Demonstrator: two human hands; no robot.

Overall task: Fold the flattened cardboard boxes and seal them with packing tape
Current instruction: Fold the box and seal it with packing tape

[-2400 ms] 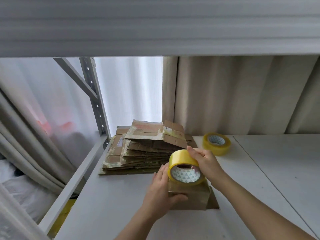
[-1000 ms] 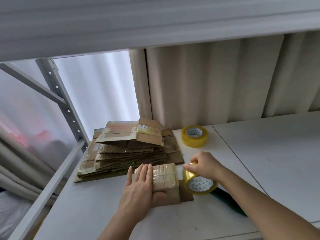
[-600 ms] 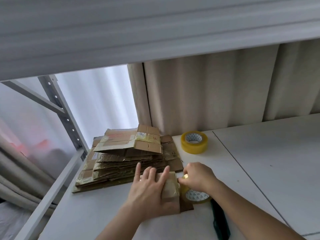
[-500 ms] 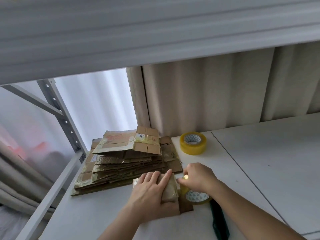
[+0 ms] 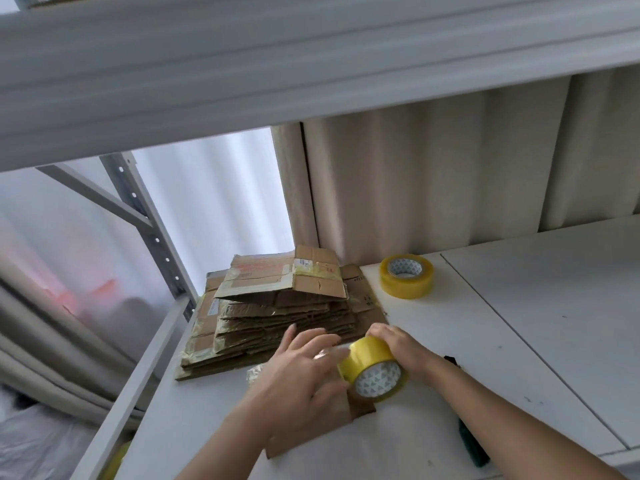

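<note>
Left hand [image 5: 304, 372] lies flat, fingers straight, pressing the small box [image 5: 311, 424] onto the surface [image 5: 485, 341]. Right hand [image 5: 401, 348] grips the tape roll [image 5: 372, 370] beside it. Recommend keeping tape taut, centred on seam.

A packing or storage room: metal shelving [image 5: 149, 237], flattened cartons [image 5: 277, 306], tape rolls [image 5: 407, 276], curtains [image 5: 433, 174].
</note>
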